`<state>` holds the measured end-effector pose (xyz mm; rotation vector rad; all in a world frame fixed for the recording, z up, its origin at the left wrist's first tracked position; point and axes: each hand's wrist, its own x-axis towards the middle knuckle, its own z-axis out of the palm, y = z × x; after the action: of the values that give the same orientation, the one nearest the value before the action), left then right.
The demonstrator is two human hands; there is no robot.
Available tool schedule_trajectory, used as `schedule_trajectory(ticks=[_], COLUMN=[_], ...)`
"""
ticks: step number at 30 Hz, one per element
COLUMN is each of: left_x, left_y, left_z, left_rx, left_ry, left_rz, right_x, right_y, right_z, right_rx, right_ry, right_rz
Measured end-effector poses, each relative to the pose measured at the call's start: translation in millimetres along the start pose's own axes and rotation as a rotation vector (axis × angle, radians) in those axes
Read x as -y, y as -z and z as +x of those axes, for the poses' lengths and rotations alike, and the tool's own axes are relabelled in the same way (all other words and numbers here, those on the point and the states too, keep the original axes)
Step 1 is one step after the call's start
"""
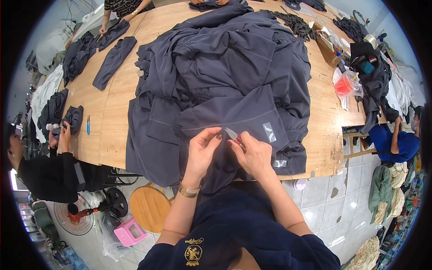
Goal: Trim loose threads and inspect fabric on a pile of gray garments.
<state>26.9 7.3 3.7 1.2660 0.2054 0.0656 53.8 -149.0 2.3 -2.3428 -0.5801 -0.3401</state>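
Observation:
A large heap of dark grey garments (pixel 216 58) lies before me on the table, reaching over its near edge. On the nearest garment (pixel 234 108) are a stitched seam and a light printed patch. My right hand (pixel 253 155) is closed around small red-handled thread snips (pixel 232 134), their pointed blades aimed up and left. Just left of the blades, my left hand (pixel 202 150) is closed, thumb and fingers pinched together over the cloth. What it pinches, if anything, is too small to make out. A gold watch (pixel 189 191) is on my left wrist.
The wooden table (pixel 324 112) carries more dark garments (pixel 114 63) and a blue pen-like tool (pixel 88 125) at left. A cardboard box (pixel 328 51) and a red item in plastic (pixel 344 84) are at right. Co-workers (pixel 45 171) surround it. A stool (pixel 150 209) and fan (pixel 74 213) stand lower left.

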Motion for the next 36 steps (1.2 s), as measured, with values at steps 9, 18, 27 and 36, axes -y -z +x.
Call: schedule_trajectory(ticks=[9, 18, 27, 36], left_x=[-0.8, -5.2, 37.2, -4.1], left_y=[-1.6, 12.6, 101.8, 51.1], left_z=[-0.4, 0.5, 18.9, 23.9], left_rx=[0.001, -0.152, -0.490, -0.352], left_ry=[-0.011, -0.369, -0.017, -0.651], left_rz=[0.020, 0.773, 0.785, 1.109], right_x=[0.4, -11.9, -31.4, -24.7], right_y=[-0.6, 2.2, -3.8, 1.0], right_z=[-0.7, 1.7, -0.8, 4.0], right_rx=[0.000, -0.002, 0.028, 0.039], right_ry=[-0.010, -0.277, -0.432, -0.480], right_rz=[0.005, 0.222, 0.364, 0.507])
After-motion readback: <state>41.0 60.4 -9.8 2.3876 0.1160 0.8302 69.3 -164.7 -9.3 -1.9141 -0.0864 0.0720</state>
